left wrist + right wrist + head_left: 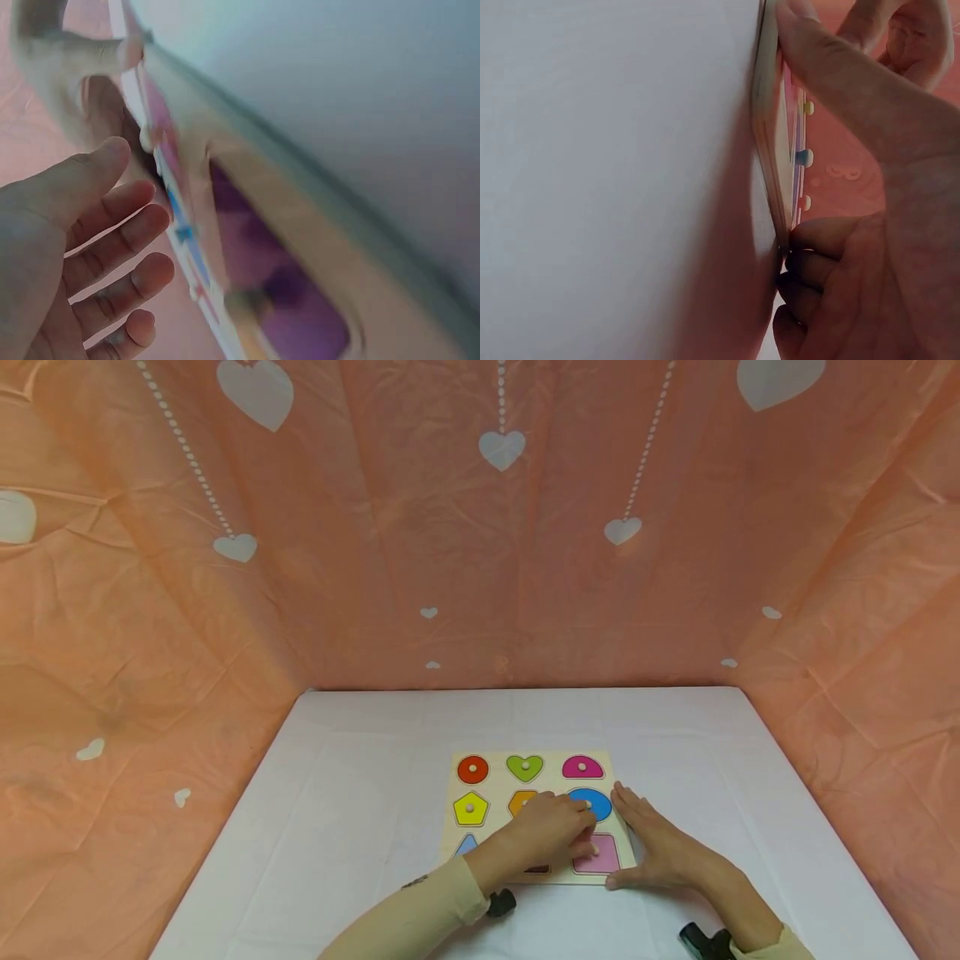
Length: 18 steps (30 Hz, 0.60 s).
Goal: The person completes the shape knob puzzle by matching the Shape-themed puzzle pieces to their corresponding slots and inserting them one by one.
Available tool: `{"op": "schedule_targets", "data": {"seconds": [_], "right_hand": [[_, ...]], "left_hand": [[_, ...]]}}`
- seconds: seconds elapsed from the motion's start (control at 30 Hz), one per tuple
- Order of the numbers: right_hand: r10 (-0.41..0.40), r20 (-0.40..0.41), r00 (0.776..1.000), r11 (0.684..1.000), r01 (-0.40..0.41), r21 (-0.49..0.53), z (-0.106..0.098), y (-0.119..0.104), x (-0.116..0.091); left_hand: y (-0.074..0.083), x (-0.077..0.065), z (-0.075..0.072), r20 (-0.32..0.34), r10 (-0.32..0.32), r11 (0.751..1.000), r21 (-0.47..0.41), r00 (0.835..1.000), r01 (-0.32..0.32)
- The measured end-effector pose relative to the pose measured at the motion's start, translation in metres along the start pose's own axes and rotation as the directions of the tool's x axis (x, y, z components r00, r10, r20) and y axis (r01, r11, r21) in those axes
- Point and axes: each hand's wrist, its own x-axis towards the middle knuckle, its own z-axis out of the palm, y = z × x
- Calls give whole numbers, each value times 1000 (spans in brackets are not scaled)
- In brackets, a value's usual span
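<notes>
A pale wooden knob puzzle board lies on the table with colored shapes set in it. My left hand reaches over its right half, between the blue oval and the pink square. In the left wrist view its fingers are loosely bent and hold nothing, with the thumb near a knob. My right hand holds the board's right side, thumb at the near corner and fingers farther up the edge. A purple piece shows close up in the left wrist view, and mostly hides under the left wrist from above.
Red circle, green heart, magenta half-circle, yellow pentagon, orange piece and blue triangle sit in the board. White cloth covers the table. An orange curtain with hearts surrounds it.
</notes>
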Motion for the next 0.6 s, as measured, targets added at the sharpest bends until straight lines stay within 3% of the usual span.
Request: {"op": "schedule_targets", "data": {"seconds": [0.3,0.6], "right_hand": [[36,2,999,999,-36,-28,-1,1,0],[81,26,996,997,-80,-12,-7,2,-2]], "left_hand": [[-34,-23,-11,-60,-110,993,-42,992,108],[-74,-57,-20,-138,-232,964,-161,963,210]]}}
